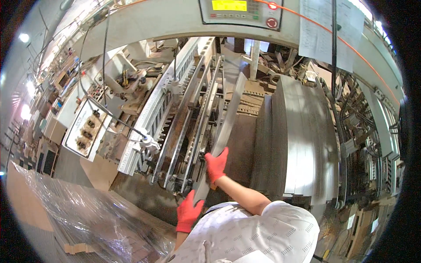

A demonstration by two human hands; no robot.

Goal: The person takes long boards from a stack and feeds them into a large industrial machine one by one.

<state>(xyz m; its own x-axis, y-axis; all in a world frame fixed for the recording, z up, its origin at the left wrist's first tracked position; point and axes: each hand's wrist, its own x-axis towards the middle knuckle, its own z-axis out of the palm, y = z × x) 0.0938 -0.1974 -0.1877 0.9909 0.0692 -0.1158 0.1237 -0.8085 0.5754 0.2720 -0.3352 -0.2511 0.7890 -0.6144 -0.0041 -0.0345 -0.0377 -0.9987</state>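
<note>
1. A long grey board point(229, 120) slants across the middle, its far end toward 1 o'clock and its near end between 6 and 7.
2. The red-gloved right hand point(216, 166) is just below centre at 6 o'clock, its fingers closed on the board's edge.
3. The red-gloved left hand point(188, 214), between 6 and 7 o'clock, has its fingers around the board's near end, thumb set apart.
4. Metal rails point(175, 140) run close along the board's left side, between 8 and 12 o'clock; a pale toothed beam point(151, 103) flanks them toward 10.
5. At 3 o'clock a tall stack of grey boards point(307, 144) crowds the right side, with dark hoses point(353, 116) beyond it.
6. A knobbed control box point(89, 129) sits at 9 o'clock, and clear plastic wrap point(98, 219) covers material at 8.
7. Just past 12, a control panel point(242, 13) is set in a crossbeam point(144, 26). An orange cable point(324, 27) and a black cable point(334, 57) pass before paper sheets point(316, 39) near 2.
8. The person's patterned shirt point(258, 230) blocks the view between 5 and 6 o'clock.
</note>
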